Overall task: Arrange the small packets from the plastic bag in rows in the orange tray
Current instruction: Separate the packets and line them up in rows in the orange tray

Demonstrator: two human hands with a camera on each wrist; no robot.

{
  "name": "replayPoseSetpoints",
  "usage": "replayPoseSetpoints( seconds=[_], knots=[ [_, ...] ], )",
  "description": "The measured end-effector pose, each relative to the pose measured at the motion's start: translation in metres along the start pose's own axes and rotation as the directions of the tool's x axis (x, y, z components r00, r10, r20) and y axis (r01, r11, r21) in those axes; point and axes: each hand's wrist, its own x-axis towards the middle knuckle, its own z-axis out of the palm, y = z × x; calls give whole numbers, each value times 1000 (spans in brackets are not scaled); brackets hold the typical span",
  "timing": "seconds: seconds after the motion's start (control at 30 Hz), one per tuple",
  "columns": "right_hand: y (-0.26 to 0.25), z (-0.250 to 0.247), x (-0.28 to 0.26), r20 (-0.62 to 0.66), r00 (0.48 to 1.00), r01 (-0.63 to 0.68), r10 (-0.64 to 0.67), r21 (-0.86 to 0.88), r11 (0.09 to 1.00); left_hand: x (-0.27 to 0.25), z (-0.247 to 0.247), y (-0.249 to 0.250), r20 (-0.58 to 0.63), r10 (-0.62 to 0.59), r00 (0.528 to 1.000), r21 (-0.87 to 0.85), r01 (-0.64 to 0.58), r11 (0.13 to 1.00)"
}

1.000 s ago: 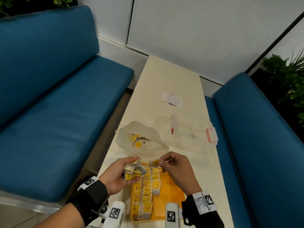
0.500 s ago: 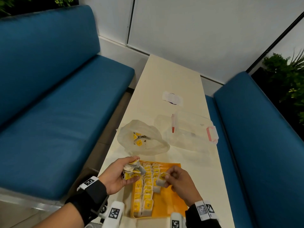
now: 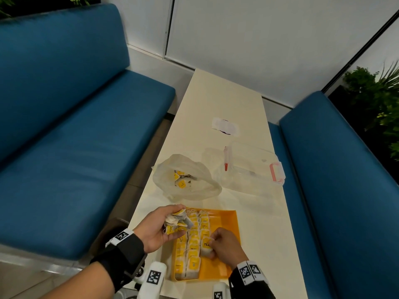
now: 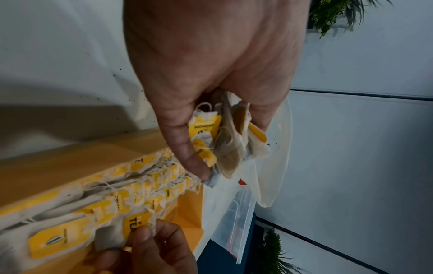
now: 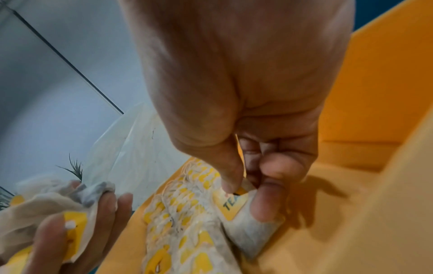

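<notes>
The orange tray [image 3: 228,223] lies at the table's near end with rows of small white packets with yellow tags [image 3: 193,240] along its left side. My left hand [image 3: 172,223] hovers over the tray's far left corner and grips a bunch of packets [image 4: 222,140]. My right hand [image 3: 212,247] is inside the tray, pinching one packet [image 5: 234,204] marked "TEA" at the near end of the third row. Beyond the tray sits the translucent plastic bag [image 3: 185,178] with a few packets inside.
A clear plastic box [image 3: 252,167] with pink latches and a red-tipped pen stands right of the bag. A white label [image 3: 225,127] lies farther up the narrow table [image 3: 216,100]. Blue benches [image 3: 75,137] flank both sides.
My right hand carried one packet from near the left hand's bunch down into the tray, toward me, and set it against the third row. The left hand stayed put.
</notes>
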Motion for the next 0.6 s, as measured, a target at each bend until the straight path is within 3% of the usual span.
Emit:
replayPoseSetpoints(
  seconds=[0.6],
  knots=[
    [-12, 16, 6, -129, 990, -72, 65, -54, 996, 1, -1, 1, -7, 5, 1000, 57, -5, 998]
  ],
)
